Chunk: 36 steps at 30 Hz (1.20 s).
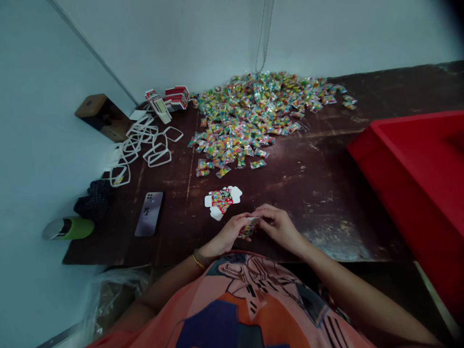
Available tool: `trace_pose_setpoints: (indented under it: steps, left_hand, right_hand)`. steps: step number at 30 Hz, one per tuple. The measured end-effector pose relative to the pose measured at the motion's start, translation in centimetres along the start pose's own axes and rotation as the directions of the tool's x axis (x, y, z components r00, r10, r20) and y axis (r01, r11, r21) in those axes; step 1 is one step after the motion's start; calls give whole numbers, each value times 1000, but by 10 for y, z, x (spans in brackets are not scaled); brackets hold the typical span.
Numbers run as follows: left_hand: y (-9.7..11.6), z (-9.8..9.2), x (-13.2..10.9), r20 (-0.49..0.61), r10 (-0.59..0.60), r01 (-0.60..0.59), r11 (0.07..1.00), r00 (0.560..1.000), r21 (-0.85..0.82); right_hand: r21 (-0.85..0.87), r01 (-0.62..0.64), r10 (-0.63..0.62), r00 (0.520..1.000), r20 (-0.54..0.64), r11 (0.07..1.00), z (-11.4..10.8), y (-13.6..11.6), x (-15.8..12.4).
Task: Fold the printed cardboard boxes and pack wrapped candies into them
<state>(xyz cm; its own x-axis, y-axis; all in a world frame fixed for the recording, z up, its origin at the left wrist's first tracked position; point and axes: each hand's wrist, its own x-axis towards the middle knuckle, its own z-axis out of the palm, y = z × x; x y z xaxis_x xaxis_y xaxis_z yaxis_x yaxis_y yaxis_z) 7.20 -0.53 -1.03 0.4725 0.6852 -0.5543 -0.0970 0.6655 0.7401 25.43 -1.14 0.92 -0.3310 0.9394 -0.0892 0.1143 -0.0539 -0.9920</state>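
Observation:
Close to my body, above the table's front edge, my left hand (232, 231) is closed around a small printed candy box (247, 229). My right hand (276, 223) meets it from the other side, its fingers pinched at the box's white upper end. Just beyond my left hand lie several flat, unfolded box blanks (222, 199), red and multicoloured with white flaps. Farther back spreads a big pile of small clear packets of colourful candy (250, 116). Whether anything is inside the held box is hidden.
A large red bin (406, 164) stands at the right. Leftward are a phone (149, 213), white rubber-band-like loops (157, 154), stacked folded boxes (177, 97), a wooden box-shaped object (103, 116), dark cloth (93, 199) and a green bottle (78, 228). A plastic bag (112, 295) hangs below.

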Motion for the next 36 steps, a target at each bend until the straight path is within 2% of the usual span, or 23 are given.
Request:
trace_pose_setpoints:
  steps: [2, 3, 9, 14, 16, 18, 19, 20, 21, 22, 23, 24, 25, 26, 27, 28, 30, 32, 33, 34, 36]
  left_hand:
    - [0, 1, 3, -15, 5, -6, 998, 1000, -58]
    - [1, 2, 4, -8, 16, -16, 997, 1000, -78]
    - [7, -3, -4, 160, 66, -34, 981, 985, -193]
    - [2, -5, -12, 165, -11, 43, 981, 986, -189]
    - [-1, -1, -10, 202, -31, 59, 989, 979, -137]
    - [1, 1, -4, 233, 1, -18, 997, 973, 73]
    - [5, -1, -1, 211, 57, -107, 965, 976, 238]
    - [11, -6, 3, 156, 144, -198, 883, 977, 425]
    - [18, -14, 7, 79, 265, -256, 746, 961, 615]
    - [26, -24, 10, -26, 408, -241, 588, 913, 772]
    - [33, -37, 13, -124, 512, -143, 451, 850, 881]
    - [40, -49, 15, -195, 575, -17, 341, 795, 940]
    - [46, -61, 17, -235, 594, 93, 260, 769, 961]
    - [50, -72, 19, -260, 593, 169, 205, 762, 964]
    - [53, -79, 20, -273, 583, 209, 175, 765, 962]
    - [54, -83, 21, -275, 571, 213, 175, 774, 961]
    - [55, -81, 21, -267, 555, 141, 259, 788, 956]
    - [53, -68, 19, -255, 515, -3, 448, 819, 894]
    - [51, -59, 17, -242, 474, -86, 571, 847, 817]
    - [48, -49, 14, -215, 419, -158, 693, 882, 703]
    - [39, -31, 6, -119, 302, -229, 881, 946, 414]
  right_hand:
    - [-183, 146, -141, 989, 39, 972, -3, -7, 4]
    - [-209, 169, -162, 985, 54, 963, -5, -9, 7]
    - [-140, 103, -104, 995, -2, 985, -14, -7, 21]
    - [-216, 223, -221, 975, 30, 951, -2, 8, 9]
    - [-239, 186, -197, 980, -26, 953, -1, 13, 1]
    - [-231, 93, -114, 991, -77, 968, -15, 12, -12]
    - [-231, 40, -61, 995, -83, 972, -28, 11, -21]
    - [-239, -17, 0, 997, -73, 971, -45, 8, -34]
    - [-262, -80, 70, 996, -46, 962, -64, 6, -48]
    - [-298, -143, 144, 989, -21, 944, -84, 4, -65]
    - [-337, -219, 252, 966, 56, 916, -102, 3, -82]
    - [-387, -294, 371, 918, 138, 874, -116, 4, -99]
    - [-424, -351, 458, 870, 180, 835, -126, 5, -113]
    - [-454, -386, 514, 834, 201, 803, -129, 6, -122]
    - [-475, -392, 531, 823, 202, 788, -127, 8, -127]
    - [-486, -368, 510, 838, 196, 793, -119, 8, -124]
    - [-488, -239, 371, 908, 193, 839, -92, 6, -102]
    - [-459, -57, 152, 973, 173, 887, -58, -1, -64]
    - [-443, 27, 26, 993, 112, 896, -42, -5, -43]
    - [-442, 91, -86, 996, 32, 892, -28, -9, -23]
    - [-466, 179, -252, 963, -99, 867, -5, -13, 10]
